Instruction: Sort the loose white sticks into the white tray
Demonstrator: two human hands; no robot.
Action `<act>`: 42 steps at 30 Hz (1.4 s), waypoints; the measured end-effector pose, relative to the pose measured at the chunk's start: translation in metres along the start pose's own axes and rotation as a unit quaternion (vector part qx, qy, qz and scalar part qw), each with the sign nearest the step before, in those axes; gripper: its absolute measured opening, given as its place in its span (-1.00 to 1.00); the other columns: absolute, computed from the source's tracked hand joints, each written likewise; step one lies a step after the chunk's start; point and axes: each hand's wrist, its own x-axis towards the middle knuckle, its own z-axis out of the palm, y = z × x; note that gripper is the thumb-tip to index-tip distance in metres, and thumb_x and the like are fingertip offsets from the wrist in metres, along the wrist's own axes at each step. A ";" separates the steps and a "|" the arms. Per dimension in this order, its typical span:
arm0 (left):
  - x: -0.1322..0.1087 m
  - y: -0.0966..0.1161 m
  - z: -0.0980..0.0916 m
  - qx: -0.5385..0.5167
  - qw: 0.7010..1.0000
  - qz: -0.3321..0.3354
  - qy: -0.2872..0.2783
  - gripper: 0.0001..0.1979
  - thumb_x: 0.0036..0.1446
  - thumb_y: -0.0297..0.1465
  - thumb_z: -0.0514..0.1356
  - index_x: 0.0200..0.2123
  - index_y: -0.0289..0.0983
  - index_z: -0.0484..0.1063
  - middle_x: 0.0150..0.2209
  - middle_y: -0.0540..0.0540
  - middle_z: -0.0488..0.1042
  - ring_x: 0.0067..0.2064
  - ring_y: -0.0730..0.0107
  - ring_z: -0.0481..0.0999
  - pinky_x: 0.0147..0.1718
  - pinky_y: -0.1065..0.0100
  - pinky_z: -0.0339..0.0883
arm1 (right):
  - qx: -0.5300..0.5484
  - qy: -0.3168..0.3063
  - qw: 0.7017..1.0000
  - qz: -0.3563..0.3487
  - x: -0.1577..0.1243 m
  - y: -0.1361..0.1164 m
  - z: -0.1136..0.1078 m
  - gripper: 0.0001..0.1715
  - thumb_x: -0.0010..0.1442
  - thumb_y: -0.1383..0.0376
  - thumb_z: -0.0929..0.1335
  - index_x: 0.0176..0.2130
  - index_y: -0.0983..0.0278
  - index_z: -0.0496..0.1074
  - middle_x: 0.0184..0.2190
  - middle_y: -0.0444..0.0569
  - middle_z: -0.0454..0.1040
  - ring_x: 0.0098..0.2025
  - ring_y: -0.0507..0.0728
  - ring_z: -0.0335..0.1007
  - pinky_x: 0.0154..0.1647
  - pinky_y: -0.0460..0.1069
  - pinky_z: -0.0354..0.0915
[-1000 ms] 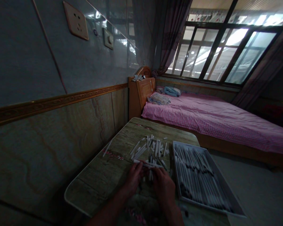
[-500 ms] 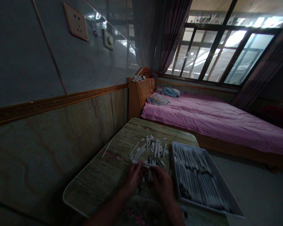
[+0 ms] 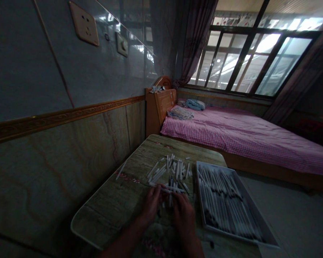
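Note:
My left hand point(image 3: 151, 204) and my right hand point(image 3: 184, 212) are close together over the near middle of the table point(image 3: 110, 211). Between their fingertips they hold a slim white pen-like stick point(image 3: 167, 190), lying roughly crosswise. Fingers of both hands are closed on it, the left at one end and the right farther along. Just beyond the hands, loose white tubes and short pieces point(image 3: 159, 174) lie in a scattered pile, some of them dark. Dim light hides the finer details of the stick.
Right of my hands sits a shallow white box point(image 3: 215, 165) holding rows of white sticks with dark ends point(image 3: 226, 206). One lone white stick point(image 3: 121, 170) lies near the table's left edge. A tiled wall point(image 3: 97, 154) runs along the left, a bed point(image 3: 218, 129) beyond the table.
My right hand has shifted slightly down and left, its fingers moving along the stick. My left hand stays nearly still, and the box and pile are unchanged.

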 end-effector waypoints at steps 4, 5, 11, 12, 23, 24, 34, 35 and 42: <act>-0.002 0.002 0.001 0.005 1.000 0.015 -0.005 -0.48 -0.17 -0.11 0.41 -0.16 -0.25 0.43 -0.39 -0.04 0.56 -0.37 0.30 0.57 -0.35 0.33 0.42 | 0.018 0.014 0.998 -0.054 -0.004 0.004 0.003 -0.61 0.25 0.43 0.21 -0.03 0.16 0.45 -0.17 -0.03 0.52 -0.14 0.09 0.48 -0.14 -0.03 0.40; -0.003 0.003 0.001 0.006 1.000 0.017 -0.008 -0.47 -0.15 -0.13 0.40 -0.13 -0.24 0.41 -0.40 -0.03 0.55 -0.37 0.31 0.57 -0.35 0.34 0.42 | 0.023 0.017 0.997 -0.066 -0.005 0.005 0.003 -0.59 0.25 0.44 0.20 0.01 0.16 0.43 -0.15 -0.02 0.51 -0.12 0.09 0.48 -0.13 -0.03 0.40; 0.000 -0.004 -0.003 0.022 0.999 0.039 0.000 -0.53 -0.16 -0.13 0.41 -0.20 -0.25 0.46 -0.40 -0.03 0.55 -0.39 0.36 0.55 -0.36 0.37 0.43 | 0.038 0.034 0.997 -0.055 -0.010 0.016 0.008 -0.64 0.28 0.37 0.21 -0.01 0.16 0.45 -0.13 -0.02 0.55 -0.10 0.11 0.50 -0.10 0.00 0.42; 0.001 -0.006 -0.004 0.028 0.999 0.043 0.000 -0.56 -0.16 -0.12 0.41 -0.26 -0.26 0.47 -0.40 -0.05 0.55 -0.39 0.36 0.55 -0.36 0.37 0.44 | 0.037 0.044 0.998 -0.034 -0.010 0.019 0.010 -0.67 0.29 0.34 0.22 -0.04 0.17 0.47 -0.14 -0.02 0.56 -0.12 0.12 0.51 -0.10 0.01 0.42; 0.002 0.018 -0.006 0.082 0.989 0.105 0.069 -0.54 -0.15 -0.02 0.34 -0.34 -0.30 0.50 -0.41 -0.11 0.59 -0.39 0.25 0.59 -0.45 0.33 0.44 | 0.078 0.098 0.989 0.076 -0.006 0.021 0.006 -0.69 0.30 0.16 0.24 -0.17 0.24 0.50 -0.25 0.00 0.58 -0.21 0.14 0.51 -0.18 -0.01 0.39; 0.004 0.027 -0.010 0.091 0.983 0.131 0.090 -0.53 -0.11 0.00 0.31 -0.34 -0.30 0.50 -0.40 -0.12 0.59 -0.37 0.24 0.59 -0.43 0.32 0.44 | 0.073 0.092 0.992 0.054 -0.008 0.019 0.005 -0.70 0.31 0.19 0.23 -0.17 0.23 0.49 -0.25 0.00 0.57 -0.21 0.13 0.51 -0.18 -0.02 0.38; 0.045 0.039 -0.031 0.260 0.920 0.233 0.180 -0.61 -0.04 0.00 0.17 -0.45 -0.22 0.48 -0.43 -0.09 0.57 -0.29 0.19 0.55 -0.20 0.23 0.39 | -0.103 -0.129 0.985 -0.057 -0.003 0.006 0.023 -0.77 0.20 0.46 0.25 -0.32 0.20 0.44 -0.36 -0.06 0.51 -0.32 0.10 0.45 -0.32 -0.10 0.27; 0.048 0.034 -0.026 0.255 0.926 0.226 0.164 -0.63 -0.02 -0.01 0.17 -0.44 -0.22 0.48 -0.42 -0.09 0.58 -0.29 0.19 0.56 -0.19 0.23 0.39 | -0.112 -0.118 0.986 -0.038 0.001 0.009 0.023 -0.77 0.21 0.46 0.25 -0.32 0.21 0.44 -0.37 -0.06 0.51 -0.33 0.10 0.45 -0.33 -0.10 0.27; 0.060 0.008 0.014 0.099 0.980 0.136 0.104 -0.64 -0.07 -0.03 0.24 -0.46 -0.23 0.46 -0.45 -0.08 0.57 -0.39 0.25 0.58 -0.32 0.28 0.45 | -0.074 -0.070 0.995 0.009 0.021 0.014 0.001 -0.72 0.23 0.37 0.25 -0.17 0.18 0.51 -0.24 -0.04 0.58 -0.21 0.11 0.51 -0.19 -0.06 0.34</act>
